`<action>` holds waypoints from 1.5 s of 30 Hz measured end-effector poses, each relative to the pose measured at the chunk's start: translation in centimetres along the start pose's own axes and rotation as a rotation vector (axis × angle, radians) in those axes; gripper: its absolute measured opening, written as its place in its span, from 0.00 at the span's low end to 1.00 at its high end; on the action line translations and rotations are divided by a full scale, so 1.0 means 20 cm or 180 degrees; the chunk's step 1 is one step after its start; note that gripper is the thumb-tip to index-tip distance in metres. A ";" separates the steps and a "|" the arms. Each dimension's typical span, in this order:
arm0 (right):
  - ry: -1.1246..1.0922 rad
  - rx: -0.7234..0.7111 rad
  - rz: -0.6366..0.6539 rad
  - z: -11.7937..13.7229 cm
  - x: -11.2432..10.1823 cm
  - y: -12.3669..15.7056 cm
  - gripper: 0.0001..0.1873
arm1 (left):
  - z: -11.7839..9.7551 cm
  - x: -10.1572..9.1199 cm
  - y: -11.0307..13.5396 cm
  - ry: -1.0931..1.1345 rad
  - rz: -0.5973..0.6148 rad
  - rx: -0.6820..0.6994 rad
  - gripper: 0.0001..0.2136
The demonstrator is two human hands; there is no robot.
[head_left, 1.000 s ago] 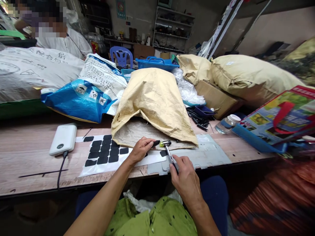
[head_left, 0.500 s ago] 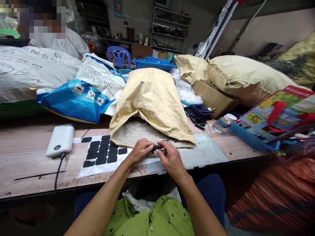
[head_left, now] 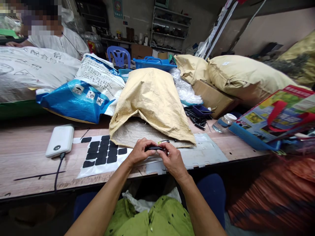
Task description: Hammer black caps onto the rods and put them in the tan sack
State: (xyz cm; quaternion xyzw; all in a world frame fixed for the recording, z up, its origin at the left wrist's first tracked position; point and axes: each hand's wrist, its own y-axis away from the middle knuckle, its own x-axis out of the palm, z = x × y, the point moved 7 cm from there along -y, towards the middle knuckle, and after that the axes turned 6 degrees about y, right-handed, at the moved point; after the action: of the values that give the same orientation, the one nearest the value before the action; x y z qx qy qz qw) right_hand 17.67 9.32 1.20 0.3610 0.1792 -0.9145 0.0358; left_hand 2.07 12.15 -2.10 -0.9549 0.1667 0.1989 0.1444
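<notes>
A slim black pen-like piece (head_left: 154, 148) lies level between my two hands, just in front of the open mouth of a tan woven sack (head_left: 155, 95). My left hand (head_left: 140, 150) pinches its left end and my right hand (head_left: 169, 157) its right end, with the thumbs close together. Past my right fingers, a small part with a yellow-green and black surface (head_left: 163, 142) shows at the sack's mouth; I cannot make out what it is. To the left of my hands, a white sheet (head_left: 98, 169) carries several black rounded patches (head_left: 102, 153).
A white power bank (head_left: 60, 141) with a cable stands at left. Behind are a blue-and-white sack (head_left: 78, 95) and a person in white (head_left: 66, 46). At right are loose black pieces (head_left: 197, 119), a lidded jar (head_left: 223, 124) and a printed bag (head_left: 278, 114) in a blue tray.
The black piece now shows at greater length and lies level between my hands. My fingers have shifted slightly around it. At the far left, the person's hand has come into view.
</notes>
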 end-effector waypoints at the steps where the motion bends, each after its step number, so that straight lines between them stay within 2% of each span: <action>1: 0.0066 -0.0018 0.0032 0.00 0.00 0.00 0.09 | 0.00 0.00 0.00 -0.0010 0.0006 -0.0012 0.12; 9: 0.1005 -0.0463 0.0416 0.04 0.00 0.02 0.07 | -0.01 0.00 0.00 -0.0135 -0.0006 -0.0027 0.10; 11: 0.1187 -0.0527 0.0502 0.05 0.01 0.02 0.11 | -0.02 0.00 0.00 -0.0145 -0.0007 -0.0020 0.09; 14: 0.1354 -0.0609 0.0582 0.07 0.01 0.01 0.16 | -0.03 0.00 0.01 -0.0119 -0.0017 0.0029 0.08; 19: 0.1543 -0.0713 0.0706 0.07 0.04 0.00 0.13 | -0.04 0.01 0.00 -0.0165 -0.0100 0.0127 0.06; 25: 0.1644 -0.0897 0.0435 0.07 0.09 0.00 0.16 | 0.00 0.02 -0.01 -0.0342 -0.0217 0.0081 0.05; 29: 0.1501 -0.0933 0.0252 0.06 0.09 0.00 0.18 | 0.00 0.02 -0.01 -0.0396 -0.0215 0.0047 0.05; 37: 0.1484 -0.0845 0.0521 0.07 0.02 0.02 0.15 | 0.02 0.01 -0.01 -0.0077 0.0005 -0.0129 0.09; 45: 0.1723 -0.0774 0.0472 0.10 0.00 0.01 0.14 | -0.01 0.02 -0.01 -0.0062 0.0033 -0.0099 0.13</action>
State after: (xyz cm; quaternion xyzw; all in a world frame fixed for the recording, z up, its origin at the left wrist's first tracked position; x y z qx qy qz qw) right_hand 16.40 8.55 2.42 0.5968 0.2635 -0.7518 0.0963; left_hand 2.43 12.11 -2.08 -0.9541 0.1672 0.2116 0.1301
